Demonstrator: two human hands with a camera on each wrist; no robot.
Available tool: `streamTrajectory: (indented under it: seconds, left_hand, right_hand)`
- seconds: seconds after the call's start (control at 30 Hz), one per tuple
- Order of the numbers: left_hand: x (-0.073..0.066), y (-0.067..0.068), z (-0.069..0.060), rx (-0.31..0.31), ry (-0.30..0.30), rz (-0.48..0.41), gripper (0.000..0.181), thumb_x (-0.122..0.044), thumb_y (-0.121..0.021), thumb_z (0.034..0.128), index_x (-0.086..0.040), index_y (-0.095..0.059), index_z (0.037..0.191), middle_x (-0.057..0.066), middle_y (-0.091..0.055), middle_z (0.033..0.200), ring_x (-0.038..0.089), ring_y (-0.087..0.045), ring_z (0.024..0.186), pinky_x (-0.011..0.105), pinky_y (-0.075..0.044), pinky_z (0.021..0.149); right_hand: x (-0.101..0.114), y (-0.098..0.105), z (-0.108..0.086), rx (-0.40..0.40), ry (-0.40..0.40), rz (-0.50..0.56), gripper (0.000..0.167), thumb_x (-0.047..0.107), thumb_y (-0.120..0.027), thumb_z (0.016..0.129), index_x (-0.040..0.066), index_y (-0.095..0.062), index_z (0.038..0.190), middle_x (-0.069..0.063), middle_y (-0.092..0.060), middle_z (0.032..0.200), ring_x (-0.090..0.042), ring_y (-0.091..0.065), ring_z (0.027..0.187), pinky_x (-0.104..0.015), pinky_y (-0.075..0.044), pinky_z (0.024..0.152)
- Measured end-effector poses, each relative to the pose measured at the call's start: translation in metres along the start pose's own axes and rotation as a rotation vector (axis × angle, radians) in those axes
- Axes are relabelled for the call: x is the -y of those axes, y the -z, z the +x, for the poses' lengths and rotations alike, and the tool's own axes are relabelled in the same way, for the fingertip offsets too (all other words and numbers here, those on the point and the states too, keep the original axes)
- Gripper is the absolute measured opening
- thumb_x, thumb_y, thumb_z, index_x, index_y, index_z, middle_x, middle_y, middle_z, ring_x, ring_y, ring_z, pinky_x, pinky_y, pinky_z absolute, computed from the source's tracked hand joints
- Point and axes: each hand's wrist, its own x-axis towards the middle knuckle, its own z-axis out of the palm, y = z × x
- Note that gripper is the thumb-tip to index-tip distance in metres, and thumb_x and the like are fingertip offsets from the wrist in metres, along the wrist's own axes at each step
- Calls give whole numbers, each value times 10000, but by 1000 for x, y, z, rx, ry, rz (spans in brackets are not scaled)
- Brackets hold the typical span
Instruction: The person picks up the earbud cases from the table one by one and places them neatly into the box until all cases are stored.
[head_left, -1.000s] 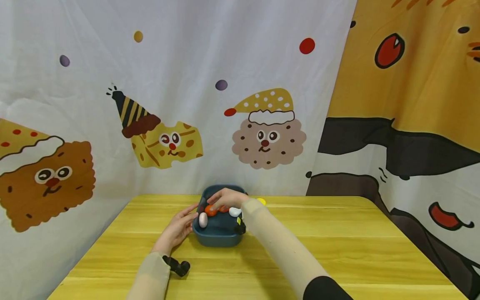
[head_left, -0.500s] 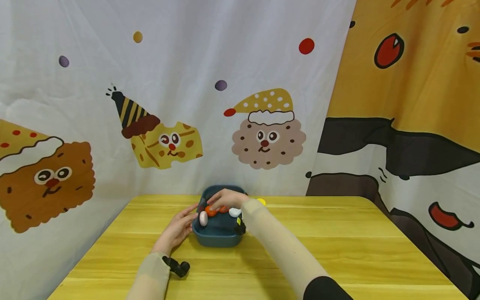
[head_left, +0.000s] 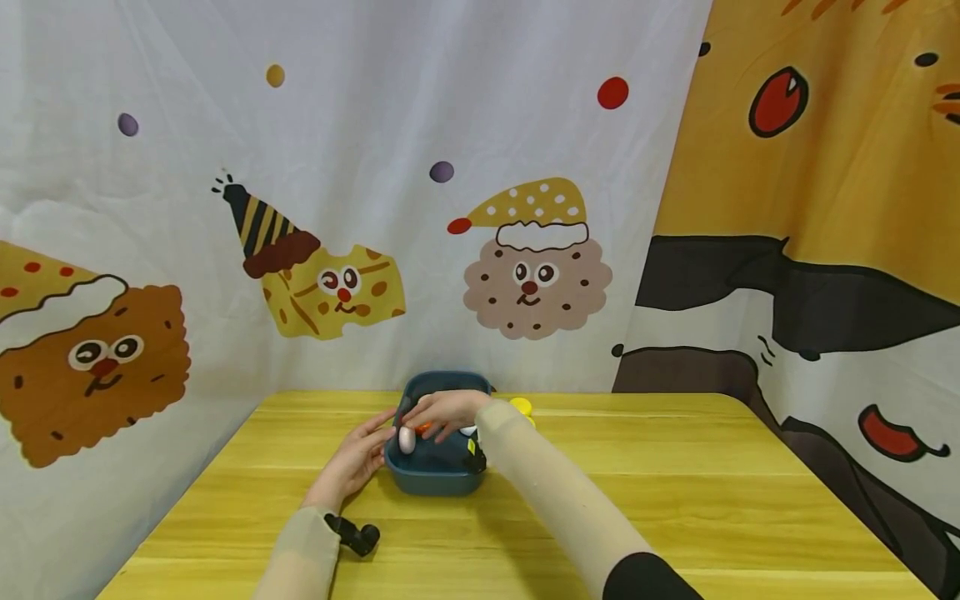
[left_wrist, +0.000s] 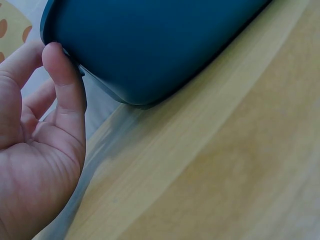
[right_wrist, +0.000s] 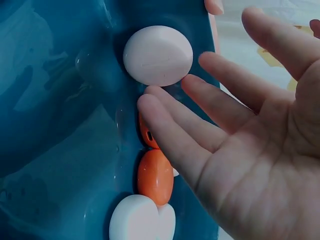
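Loose left hand (head_left: 352, 458), steady the box (head_left: 435, 483) near the desk's (head_left: 675, 483) far edge. Spread right hand (head_left: 452, 405), maybe touching the pale oval (right_wrist: 158, 56), go softly.

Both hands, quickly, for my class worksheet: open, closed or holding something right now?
Left hand: open, fingers touching the blue tub.
Right hand: open, holding nothing, beside a pale oval piece.

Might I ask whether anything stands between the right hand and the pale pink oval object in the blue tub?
Nothing visible does: in the right wrist view, the right hand is beside the pale pink oval object, while the smooth orange oval objects lie lower.
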Motion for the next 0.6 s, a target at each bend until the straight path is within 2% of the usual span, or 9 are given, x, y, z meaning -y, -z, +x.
streamTrajectory:
  seconds: [0.13, 0.33, 0.5, 0.6]
  left_hand:
    - [0, 1, 1, 3, -7, 6, 618, -149, -548, 1003, -71, -250, 1539, -11, -663, 995, 56, -590, 675, 177, -489, 593]
    - [-1, 1, 1, 8, -8, 7, 617, -153, -543, 1005, -82, -247, 1542, -22, -669, 1000, 53, -592, 672, 177, -487, 589]
    - [0, 0, 1, 10, -8, 2, 608, -138, -531, 1009, -76, -245, 1542, -16, -661, 999, 55, -589, 665, 177, -489, 591]
    - [0, 0, 1, 2, -10, 9, 597, -141, -533, 1008, -79, -263, 1537, 0, -650, 987, 55, -576, 629, 179, -487, 574]
  right_hand:
    - [2, -1, 0, 35, -18, 0, 377, 297, -621, 961, 139, -630, 1303, -36, -515, 1333, -312, -473, 1274, -455, -459, 952]
    - [1, -1, 4, 53, -38, 70, 307, 270, -633, 956, 101, -670, 1210, -42, -547, 1313, -293, -449, 1301, -471, -431, 984]
    - [-2, -3, 8, 40, -24, 88, 302, 263, -633, 956, 74, -671, 1188, -49, -589, 1255, -277, -500, 1254, -474, -441, 972]
    - [-2, -3, 7, 10, -21, 111, 343, 269, -653, 942, 24, -644, 1181, -91, -589, 1222, -305, -522, 1223, -476, -452, 960]
